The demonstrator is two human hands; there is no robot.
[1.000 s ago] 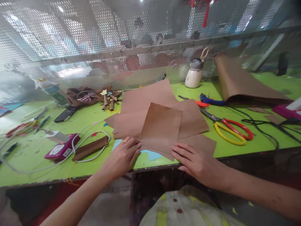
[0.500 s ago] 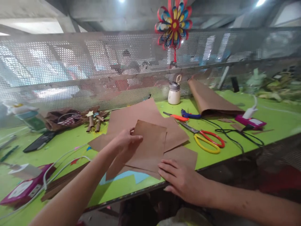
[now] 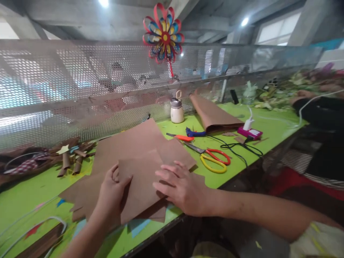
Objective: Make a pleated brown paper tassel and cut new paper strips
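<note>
A squarish piece of brown kraft paper [image 3: 139, 186] lies tilted over larger brown sheets on the green table. My left hand [image 3: 115, 184] is closed on its left edge, thumb on top and fingers behind. On its right edge rest the spread fingers of my right hand [image 3: 182, 188]; the thumb there is hidden. Beneath and behind spreads a large brown sheet [image 3: 131, 141]. Beyond my right hand lie scissors [image 3: 212, 159] with one red and one yellow handle, an orange-handled cutter [image 3: 184, 137] and a blue glue gun [image 3: 196, 133].
A white bottle [image 3: 177, 113] and folded brown paper [image 3: 215, 116] stand at the back near a perforated metal screen [image 3: 80, 86]. Rolled paper pieces [image 3: 71, 161] lie left. A purple power strip [image 3: 249, 133] with black cable sits right. Another person's dark sleeve [image 3: 319, 111] shows far right.
The view has turned right. My right hand has moved from the table's front edge onto the piece's right edge. My left hand still grips the piece, which now lies nearer the table's front.
</note>
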